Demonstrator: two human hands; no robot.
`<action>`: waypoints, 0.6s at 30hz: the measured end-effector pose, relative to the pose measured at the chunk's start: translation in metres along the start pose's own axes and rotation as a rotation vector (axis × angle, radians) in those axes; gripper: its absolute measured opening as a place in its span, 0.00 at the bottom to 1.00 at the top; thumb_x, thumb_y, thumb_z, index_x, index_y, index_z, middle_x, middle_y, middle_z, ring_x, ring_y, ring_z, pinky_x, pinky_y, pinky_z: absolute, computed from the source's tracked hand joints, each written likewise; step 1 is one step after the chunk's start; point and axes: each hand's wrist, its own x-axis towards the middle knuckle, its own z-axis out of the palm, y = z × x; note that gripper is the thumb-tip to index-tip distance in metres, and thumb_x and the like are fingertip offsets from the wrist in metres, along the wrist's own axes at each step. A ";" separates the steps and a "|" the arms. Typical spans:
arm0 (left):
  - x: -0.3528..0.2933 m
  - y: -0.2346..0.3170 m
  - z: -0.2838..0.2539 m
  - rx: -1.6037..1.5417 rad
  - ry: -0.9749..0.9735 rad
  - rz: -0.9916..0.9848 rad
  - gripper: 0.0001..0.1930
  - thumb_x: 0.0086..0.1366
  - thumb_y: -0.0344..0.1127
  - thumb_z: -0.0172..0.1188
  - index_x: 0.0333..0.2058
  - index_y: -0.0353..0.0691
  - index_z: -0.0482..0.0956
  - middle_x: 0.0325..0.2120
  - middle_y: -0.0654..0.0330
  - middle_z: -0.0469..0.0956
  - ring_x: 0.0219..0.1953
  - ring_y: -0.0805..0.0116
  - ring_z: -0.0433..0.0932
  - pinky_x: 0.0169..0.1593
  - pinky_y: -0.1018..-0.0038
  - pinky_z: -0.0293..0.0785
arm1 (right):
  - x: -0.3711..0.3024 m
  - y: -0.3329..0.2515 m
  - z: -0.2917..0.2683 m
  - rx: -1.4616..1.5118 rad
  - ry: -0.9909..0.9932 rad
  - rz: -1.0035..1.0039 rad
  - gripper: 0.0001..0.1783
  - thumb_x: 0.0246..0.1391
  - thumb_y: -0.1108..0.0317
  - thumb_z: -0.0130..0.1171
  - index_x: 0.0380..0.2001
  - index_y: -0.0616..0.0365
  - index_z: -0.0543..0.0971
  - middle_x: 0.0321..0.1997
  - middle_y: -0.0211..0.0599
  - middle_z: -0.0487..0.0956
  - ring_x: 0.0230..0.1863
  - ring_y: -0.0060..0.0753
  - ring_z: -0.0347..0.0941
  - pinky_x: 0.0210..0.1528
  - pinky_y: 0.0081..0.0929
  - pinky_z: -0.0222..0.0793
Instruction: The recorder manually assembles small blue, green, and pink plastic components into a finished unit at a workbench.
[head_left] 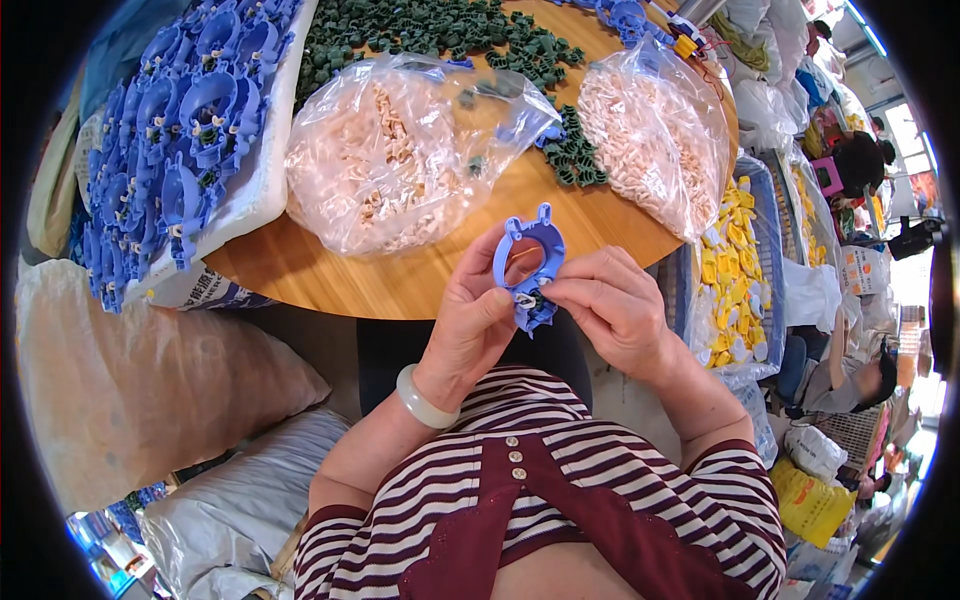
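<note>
In front of my chest, just past the near edge of the round table, my left hand (474, 305) is closed around a blue ring-shaped plastic part (551, 243). The ring stands upright, with a small prong on top. At its lower end a small dark green and white piece (527, 300) is set in the blue plastic. My right hand (617, 303) comes in from the right, thumb and forefinger pinched together against the part's lower right side. Whatever lies between those fingertips is hidden.
On the wooden table (400, 292) lie clear bags of pale pink pieces (350, 160) (650, 130) and a heap of dark green clips (430, 30). Many blue parts (170, 130) fill a white-edged tray at left. A blue crate (768, 270) with yellow pieces stands right; full sacks (150, 370) sit lower left.
</note>
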 end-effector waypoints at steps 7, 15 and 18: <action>-0.001 0.001 0.003 0.040 0.019 -0.005 0.37 0.52 0.33 0.67 0.59 0.41 0.59 0.52 0.58 0.68 0.56 0.67 0.66 0.58 0.71 0.63 | -0.003 0.002 0.004 0.008 -0.001 -0.001 0.11 0.37 0.78 0.63 0.29 0.58 0.80 0.30 0.33 0.77 0.30 0.34 0.72 0.32 0.26 0.66; 0.000 0.001 0.004 0.079 0.041 0.001 0.37 0.52 0.35 0.67 0.58 0.40 0.59 0.51 0.58 0.68 0.55 0.67 0.66 0.58 0.71 0.63 | -0.004 0.007 0.013 0.206 0.026 0.212 0.10 0.40 0.81 0.63 0.29 0.58 0.82 0.32 0.32 0.69 0.31 0.27 0.69 0.33 0.20 0.66; 0.000 0.001 0.000 0.094 0.041 -0.003 0.36 0.53 0.37 0.66 0.58 0.40 0.59 0.51 0.58 0.68 0.55 0.67 0.67 0.57 0.71 0.64 | -0.003 0.006 0.008 0.273 -0.019 0.216 0.11 0.42 0.82 0.62 0.32 0.59 0.81 0.32 0.32 0.69 0.32 0.26 0.69 0.33 0.20 0.67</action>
